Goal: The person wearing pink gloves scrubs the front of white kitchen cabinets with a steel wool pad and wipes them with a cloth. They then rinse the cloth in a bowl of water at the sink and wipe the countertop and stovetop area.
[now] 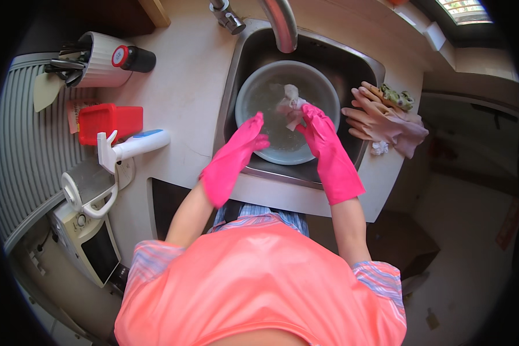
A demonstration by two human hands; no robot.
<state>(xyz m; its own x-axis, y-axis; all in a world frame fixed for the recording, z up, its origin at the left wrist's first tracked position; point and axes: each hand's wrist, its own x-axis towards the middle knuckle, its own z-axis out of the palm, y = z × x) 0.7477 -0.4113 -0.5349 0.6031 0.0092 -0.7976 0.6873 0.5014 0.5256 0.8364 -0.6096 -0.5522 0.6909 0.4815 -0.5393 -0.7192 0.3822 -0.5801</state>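
A pale basin [245, 96] of cloudy water sits inside the stainless steel sink [358, 60]. My right hand [318, 127], in a pink rubber glove, grips a wet, light-coloured cloth [290, 98] at the basin's middle. Part of the cloth hangs down toward the water. My left hand [247, 133] wears a matching glove and is over the basin's near left rim. Its thumb stands apart from the fingers, and nothing is held in it. Above the sink's far side curves the metal faucet spout [282, 26].
Right of the sink lie used rubber gloves [382, 114], a green patterned cloth [396, 97] and a crumpled white wad [379, 147]. On the left counter are a utensil holder [106, 60], a dark red-capped bottle [140, 59], a red container [112, 122], a white spray bottle [142, 145] and a pitcher [88, 186].
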